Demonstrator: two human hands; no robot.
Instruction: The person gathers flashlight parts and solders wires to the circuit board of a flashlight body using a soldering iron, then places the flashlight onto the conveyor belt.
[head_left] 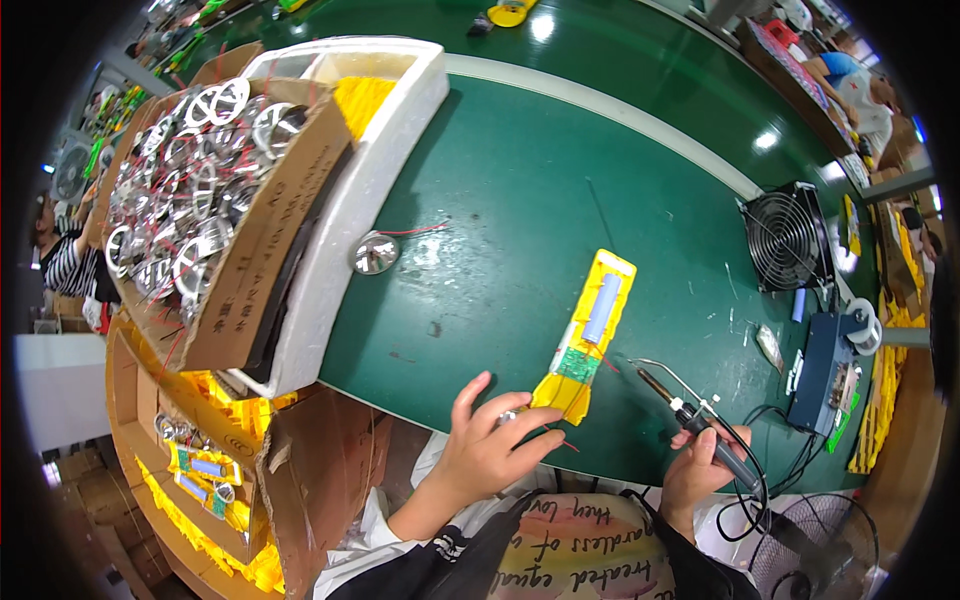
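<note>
A long yellow plastic casing (610, 263) lies at a slant on the green table. Set in it are a blue cylindrical battery cell (601, 309) and a green circuit board (577, 365). At its near end, my left hand (500, 440) curves over a shiny silver reflector (508, 416), mostly covered by the fingers. A thin red wire pokes out by the fingertips. My right hand (705, 465) grips a soldering iron (728, 458), its tip pointing up and left, to the right of the board. A thin curved metal tube runs along the iron.
At left, a cardboard box (255, 250) heaped with reflectors sits in a white foam tray (385, 140). A loose reflector (376, 253) lies near the tray. To the right are a black fan (783, 240), a dark blue soldering station (822, 370) and a solder spool (862, 325).
</note>
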